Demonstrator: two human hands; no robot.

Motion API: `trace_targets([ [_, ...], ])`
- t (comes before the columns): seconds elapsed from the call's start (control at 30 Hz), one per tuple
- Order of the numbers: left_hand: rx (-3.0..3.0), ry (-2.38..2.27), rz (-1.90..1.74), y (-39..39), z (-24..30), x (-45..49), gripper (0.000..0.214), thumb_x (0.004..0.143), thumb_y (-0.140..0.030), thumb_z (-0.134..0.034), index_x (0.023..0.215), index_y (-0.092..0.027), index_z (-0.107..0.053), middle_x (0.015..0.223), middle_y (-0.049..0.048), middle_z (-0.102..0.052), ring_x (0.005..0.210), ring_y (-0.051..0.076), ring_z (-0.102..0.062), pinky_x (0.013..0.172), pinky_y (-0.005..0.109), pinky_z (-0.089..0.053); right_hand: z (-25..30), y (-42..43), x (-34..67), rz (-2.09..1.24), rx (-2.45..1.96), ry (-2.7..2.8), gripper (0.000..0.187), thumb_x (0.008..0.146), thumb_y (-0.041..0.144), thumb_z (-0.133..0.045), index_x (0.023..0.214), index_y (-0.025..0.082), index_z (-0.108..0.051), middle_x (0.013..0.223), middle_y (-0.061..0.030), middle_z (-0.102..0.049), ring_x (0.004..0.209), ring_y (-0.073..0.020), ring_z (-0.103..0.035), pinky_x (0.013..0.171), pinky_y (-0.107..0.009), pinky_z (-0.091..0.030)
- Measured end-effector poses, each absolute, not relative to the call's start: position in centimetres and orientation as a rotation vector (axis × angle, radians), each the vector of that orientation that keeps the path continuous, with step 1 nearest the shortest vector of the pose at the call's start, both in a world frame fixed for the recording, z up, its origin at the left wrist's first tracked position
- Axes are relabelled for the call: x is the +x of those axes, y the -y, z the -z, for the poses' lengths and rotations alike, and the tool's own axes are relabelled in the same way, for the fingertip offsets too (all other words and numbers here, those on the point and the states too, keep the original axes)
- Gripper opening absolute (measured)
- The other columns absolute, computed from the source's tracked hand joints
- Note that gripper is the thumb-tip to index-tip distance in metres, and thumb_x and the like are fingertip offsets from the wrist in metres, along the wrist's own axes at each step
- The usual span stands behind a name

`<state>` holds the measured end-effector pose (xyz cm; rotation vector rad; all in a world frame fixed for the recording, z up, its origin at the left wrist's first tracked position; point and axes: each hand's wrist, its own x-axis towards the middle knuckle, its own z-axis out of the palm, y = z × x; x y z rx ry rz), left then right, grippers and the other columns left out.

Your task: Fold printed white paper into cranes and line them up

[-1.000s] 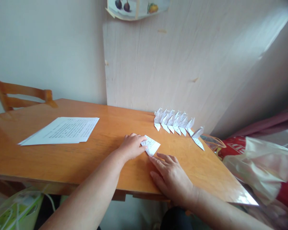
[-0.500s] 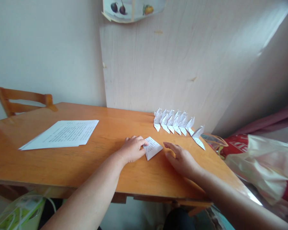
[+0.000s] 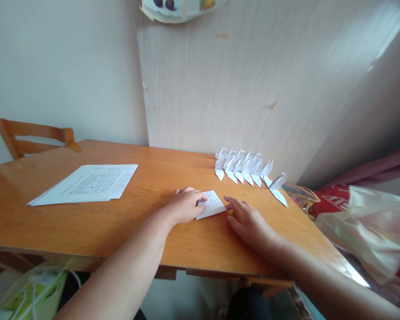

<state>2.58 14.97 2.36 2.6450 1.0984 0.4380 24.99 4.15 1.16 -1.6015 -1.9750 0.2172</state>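
Note:
A small folded piece of printed white paper [image 3: 212,204] lies flat on the orange wooden table [image 3: 146,231]. My left hand [image 3: 186,205] rests on its left edge with the fingers curled down, pressing it to the table. My right hand [image 3: 248,220] lies flat just right of the paper, fingers stretched out, fingertips touching its right edge. Behind the paper, a row of several folded paper birds [image 3: 248,168] stands near the back right of the table.
A stack of printed sheets [image 3: 90,182] lies on the left of the table. A wooden chair back [image 3: 33,135] stands at the far left. A pale board [image 3: 253,84] leans against the wall. Plastic bags [image 3: 363,222] sit beside the table's right edge.
My right hand moved from the table's near edge up and right, then back left to touch the paper's right edge. The folded paper has turned a little and now lies flatter.

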Motion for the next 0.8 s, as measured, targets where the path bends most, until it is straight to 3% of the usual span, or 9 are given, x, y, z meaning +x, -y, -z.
trace_targets([
  [0.2,2.629,-1.069,-0.389,-14.9,-3.0,2.3,0.031,0.088,-0.03,-0.052,0.112,-0.034,-0.071,0.109,0.0027,-0.067,0.106,0.026,-0.061,0.091,0.036,-0.044,-1.4,-4.1,24.6,-0.111,-1.431,2.067,0.043,0.085,0.007,-0.054,0.125,0.023,-0.059,0.113,-0.0085,-0.068,0.107,-0.0238,-0.062,0.096,-0.041,-0.05],
  [0.4,2.528,-1.023,-0.283,-15.1,-3.4,1.8,0.039,0.089,-0.023,-0.047,0.115,-0.037,-0.071,0.116,0.0004,-0.065,0.105,0.023,-0.062,0.093,0.033,-0.046,-2.0,-5.6,25.2,0.022,-1.344,2.216,0.026,0.091,0.01,-0.053,0.11,0.022,-0.068,0.1,-0.0094,-0.068,0.096,-0.0249,-0.061,0.086,-0.04,-0.052],
  [0.53,2.514,-1.054,-0.267,-15.4,-3.3,1.7,0.042,0.089,-0.023,-0.045,0.12,-0.039,-0.069,0.126,0.0001,-0.063,0.118,0.026,-0.056,0.103,0.038,-0.041,-2.8,-6.3,25.5,0.036,-1.369,2.266,0.026,0.091,0.011,-0.053,0.11,0.02,-0.069,0.101,-0.0098,-0.068,0.097,-0.0246,-0.061,0.088,-0.04,-0.051],
  [0.8,2.447,-0.991,-0.306,-16.0,-2.9,1.6,0.049,0.088,-0.021,-0.046,0.133,-0.033,-0.061,0.129,-0.0001,-0.065,0.116,0.023,-0.058,0.097,0.03,-0.046,-1.5,-7.6,26.6,-0.045,-1.61,2.23,0.048,0.08,0.014,-0.06,0.127,0.019,-0.061,0.12,-0.0111,-0.067,0.114,-0.0288,-0.059,0.101,-0.046,-0.045],
])
